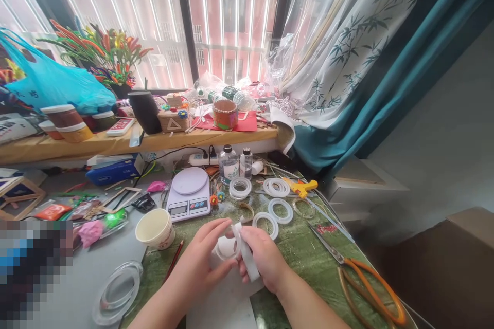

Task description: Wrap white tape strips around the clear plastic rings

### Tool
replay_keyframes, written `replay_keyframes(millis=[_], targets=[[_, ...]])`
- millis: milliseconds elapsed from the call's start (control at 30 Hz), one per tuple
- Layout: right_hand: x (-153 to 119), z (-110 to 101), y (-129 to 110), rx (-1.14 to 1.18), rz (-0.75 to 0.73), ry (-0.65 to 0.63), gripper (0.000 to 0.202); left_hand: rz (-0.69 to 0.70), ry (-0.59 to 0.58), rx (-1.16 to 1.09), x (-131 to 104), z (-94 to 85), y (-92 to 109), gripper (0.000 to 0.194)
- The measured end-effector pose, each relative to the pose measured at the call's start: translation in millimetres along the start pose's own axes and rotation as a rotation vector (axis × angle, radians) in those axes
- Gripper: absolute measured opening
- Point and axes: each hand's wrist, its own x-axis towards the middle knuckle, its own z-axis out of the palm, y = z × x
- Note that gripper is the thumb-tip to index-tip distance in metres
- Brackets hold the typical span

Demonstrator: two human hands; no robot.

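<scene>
My left hand (203, 254) is curved around a small white ring-shaped roll (227, 248), thumb on the near side and fingers on the far side. Between the thumb and fingers of my right hand (266, 252) is a white strip (249, 257), soft like paper or cloth, slanting down toward me. The strip and roll are close together; whether they are joined I cannot tell. Below my hands lies a grey-white board (219, 303). Just beyond my right hand is a translucent ring mould (265, 225), with another ring mould (280, 211) behind it.
Large orange-handled scissors (339, 257) lie at right, near a yellow glue gun (303, 186). Left of my hands stand a paper cup (154, 229) and a kitchen scale (189, 195). Two bottles (229, 167) stand behind. Clear rings (118, 293) lie at front left.
</scene>
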Motion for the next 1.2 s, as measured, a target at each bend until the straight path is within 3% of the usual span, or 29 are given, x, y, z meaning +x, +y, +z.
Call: replay_keyframes(millis=[367,500,700,1033,1200], targets=[[2,-4,10,-0.197,-0.084,0.015,0.064,0.072,-0.001,0.021,0,2.5,4,0.075],[-1,-1,9,-0.327,-0.133,-0.026,0.060,0.058,0.001,-0.001,-2,4.1,7,0.078],[-1,1,11,-0.290,-0.154,-0.069,0.060,-0.024,0.019,-0.026,-1,3.5,12,0.072],[0,2,13,-0.284,-0.227,-0.062,0.057,0.014,0.033,0.009,0,7.5,14,0.069],[1,1,11,-0.278,-0.250,-0.077,0.054,0.063,0.000,0.049,-1,4.7,12,0.078]])
